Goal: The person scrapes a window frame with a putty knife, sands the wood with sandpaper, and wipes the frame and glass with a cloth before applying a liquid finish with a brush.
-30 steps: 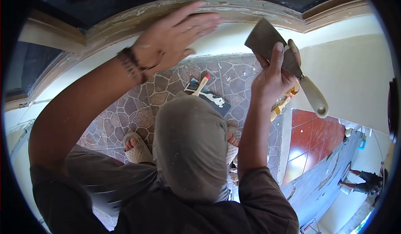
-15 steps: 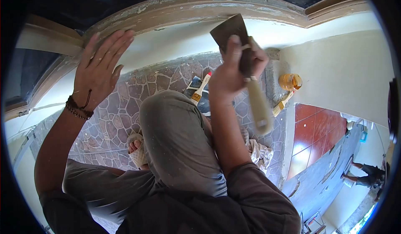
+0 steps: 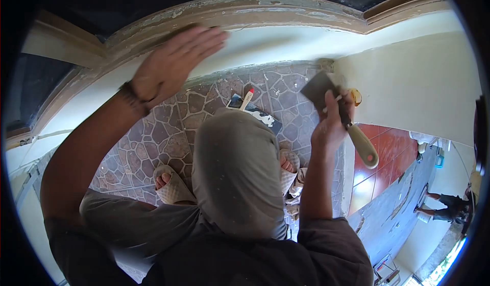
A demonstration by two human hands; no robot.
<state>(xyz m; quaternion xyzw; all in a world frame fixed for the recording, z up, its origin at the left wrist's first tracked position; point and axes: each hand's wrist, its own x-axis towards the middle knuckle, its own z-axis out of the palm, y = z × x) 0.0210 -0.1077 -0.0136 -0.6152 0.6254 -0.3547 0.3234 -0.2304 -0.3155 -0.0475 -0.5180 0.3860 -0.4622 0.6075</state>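
Note:
My left hand (image 3: 168,66) is flat with its fingers stretched out, over the wooden window frame (image 3: 255,15) and the white wall (image 3: 286,43) just below it. It is slightly blurred and holds nothing. To the right, my right hand (image 3: 327,127) grips a putty knife (image 3: 363,145) near its neck. The wide dark blade points up and left, away from the frame, while the beige handle sticks out down and right. Paint on the frame is worn and patchy.
Beyond my knee, a paintbrush (image 3: 246,99) rests on a dark flat board (image 3: 273,122) smeared with white. An orange container (image 3: 357,98) is partly hidden behind my right hand. Crumpled cloth (image 3: 295,196) lies by my right foot. Far right, another person (image 3: 451,207) is beyond red tiles (image 3: 393,148).
My left hand has swept right along the frame. My right hand has drawn the putty knife down and right, away from the frame. My knee has shifted right.

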